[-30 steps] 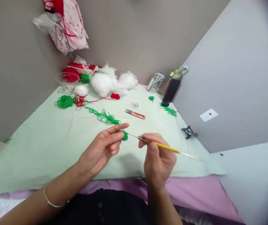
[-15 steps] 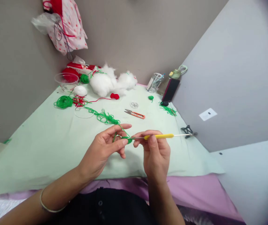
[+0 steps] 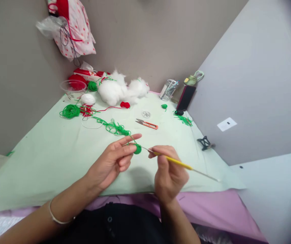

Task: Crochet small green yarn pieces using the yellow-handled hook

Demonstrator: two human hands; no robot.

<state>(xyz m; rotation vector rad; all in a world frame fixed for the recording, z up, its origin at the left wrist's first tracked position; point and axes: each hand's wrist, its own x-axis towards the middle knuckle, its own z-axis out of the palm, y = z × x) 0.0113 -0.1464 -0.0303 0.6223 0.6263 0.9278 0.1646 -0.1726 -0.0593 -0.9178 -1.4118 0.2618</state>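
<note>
My left hand (image 3: pixel 118 154) pinches a small round green crochet piece (image 3: pixel 137 149) between thumb and fingers, its index finger stretched out with green yarn running over it. In my right hand (image 3: pixel 169 173) is a crochet hook (image 3: pixel 178 162) with a yellow handle, gripped like a pen. The hook's thin metal tip meets the top of the crochet piece, and its other metal end slants down to the right. From the piece, the working yarn leads back to a loose tangle of green yarn (image 3: pixel 116 128) on the table.
Orange thread snips (image 3: pixel 147 124) lie beyond my hands, near a small clear dish (image 3: pixel 146 114). White stuffing (image 3: pixel 112 90), a green yarn coil (image 3: pixel 70 111) and a plastic cup (image 3: pixel 73 89) stand farther back. At the right are a phone (image 3: pixel 186 97) and a black stand (image 3: pixel 205 143).
My right hand has tilted the hook, its rear end swinging down from nearly level. The green piece has turned in my left hand, showing more of its round face.
</note>
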